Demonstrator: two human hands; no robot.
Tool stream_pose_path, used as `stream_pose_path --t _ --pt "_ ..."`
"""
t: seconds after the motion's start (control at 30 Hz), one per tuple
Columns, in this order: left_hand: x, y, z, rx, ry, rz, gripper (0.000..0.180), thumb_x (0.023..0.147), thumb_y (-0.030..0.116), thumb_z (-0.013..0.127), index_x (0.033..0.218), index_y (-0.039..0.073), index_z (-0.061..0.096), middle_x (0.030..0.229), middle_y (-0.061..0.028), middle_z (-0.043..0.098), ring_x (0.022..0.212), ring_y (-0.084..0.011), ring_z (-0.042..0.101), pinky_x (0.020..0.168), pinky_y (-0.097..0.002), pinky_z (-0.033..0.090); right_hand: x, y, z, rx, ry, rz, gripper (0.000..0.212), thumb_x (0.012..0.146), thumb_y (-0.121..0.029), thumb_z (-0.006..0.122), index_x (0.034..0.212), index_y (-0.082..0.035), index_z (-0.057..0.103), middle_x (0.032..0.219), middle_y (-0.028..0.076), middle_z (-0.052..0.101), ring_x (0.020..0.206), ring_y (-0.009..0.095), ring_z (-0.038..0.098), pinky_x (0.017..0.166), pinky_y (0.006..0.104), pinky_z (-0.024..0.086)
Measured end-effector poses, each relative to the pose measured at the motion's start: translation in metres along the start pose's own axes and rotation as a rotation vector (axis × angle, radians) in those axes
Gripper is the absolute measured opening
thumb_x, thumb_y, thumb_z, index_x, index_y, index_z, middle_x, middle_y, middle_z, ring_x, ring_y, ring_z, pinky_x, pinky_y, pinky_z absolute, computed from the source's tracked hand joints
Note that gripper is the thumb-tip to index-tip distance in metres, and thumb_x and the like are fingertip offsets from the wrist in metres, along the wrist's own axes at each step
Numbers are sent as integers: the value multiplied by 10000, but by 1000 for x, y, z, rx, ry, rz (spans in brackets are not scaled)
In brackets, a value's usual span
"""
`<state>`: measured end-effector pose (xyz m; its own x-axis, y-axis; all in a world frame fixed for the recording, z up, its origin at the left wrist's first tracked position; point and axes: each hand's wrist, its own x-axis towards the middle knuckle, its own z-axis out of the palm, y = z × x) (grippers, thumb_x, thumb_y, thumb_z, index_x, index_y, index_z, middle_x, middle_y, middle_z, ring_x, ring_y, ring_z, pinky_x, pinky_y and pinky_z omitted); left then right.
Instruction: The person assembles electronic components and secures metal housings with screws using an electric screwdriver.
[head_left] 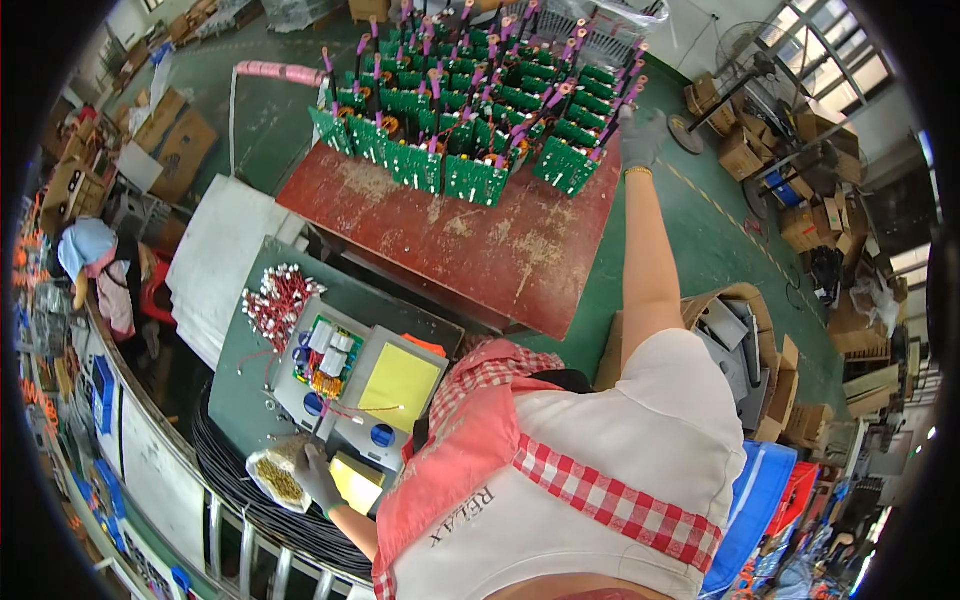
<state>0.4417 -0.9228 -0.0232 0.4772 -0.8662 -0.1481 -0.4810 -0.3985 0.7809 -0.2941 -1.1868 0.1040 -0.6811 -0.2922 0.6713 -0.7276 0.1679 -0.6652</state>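
1. Green circuit boards (472,182) stood in close rows on the red table (430,245), many of them bearing upright purple-sleeved leads (435,85) tipped with copper-coloured lugs. Judged a large batch, with most units apparently waiting their turn.
2. Right hand (640,140), gloved in grey, was stretched out to the right-hand end of those rows, by the outermost leads. State of its grip: could not tell whether the fingers were apart or clamped on a lead.
3. Left hand (317,482), also gloved, was at the side of an open bag of brass-coloured fasteners (278,478). Its grip appeared to be against the bag; could not tell whether it was closed on it.
4. One populated board (328,358), with copper-wound coils, lay on a grey panel at the nearer green table (238,385). Judged the unit furthest along, though whether it was fastened down could not be made out.
5. Beside it, a second grey panel carried a yellow sheet (402,386) and had no board on it; judged not yet fitted.
6. Stock remaining: a heap of red-and-white connector leads (280,306) on the green table, and grey parts (735,340) in a carton to the right. No finished unit could be identified.
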Motion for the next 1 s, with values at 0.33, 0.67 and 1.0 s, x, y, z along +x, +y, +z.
stream_pose_path --t 0.33,0.67,1.0 --pt "-33 118 30 84 -272 319 251 941 180 520 1054 -28 607 961 -157 653 909 -273 627 810 -352 479 -89 -67 -40 -220 -755 -232 273 906 -343 531 974 -86 594 855 173 652 772 352 637 684 438 494" --pt "-87 284 70 174 -55 1088 311 920 196 503 1162 2 529 1054 -190 578 1115 -354 514 1008 -464 364 -188 -270 -146 710 -1084 -571 156 797 -211 690 814 -57 679 691 127 632 611 249 643 561 322 493" --pt "-85 218 41 -687 158 360 149 996 153 411 978 17 469 758 -18 474 663 -102 422 596 -263 370 -346 -198 -117 822 -1868 -274 819 718 -267 777 1374 -56 334 1262 103 508 1115 191 537 908 314 457"
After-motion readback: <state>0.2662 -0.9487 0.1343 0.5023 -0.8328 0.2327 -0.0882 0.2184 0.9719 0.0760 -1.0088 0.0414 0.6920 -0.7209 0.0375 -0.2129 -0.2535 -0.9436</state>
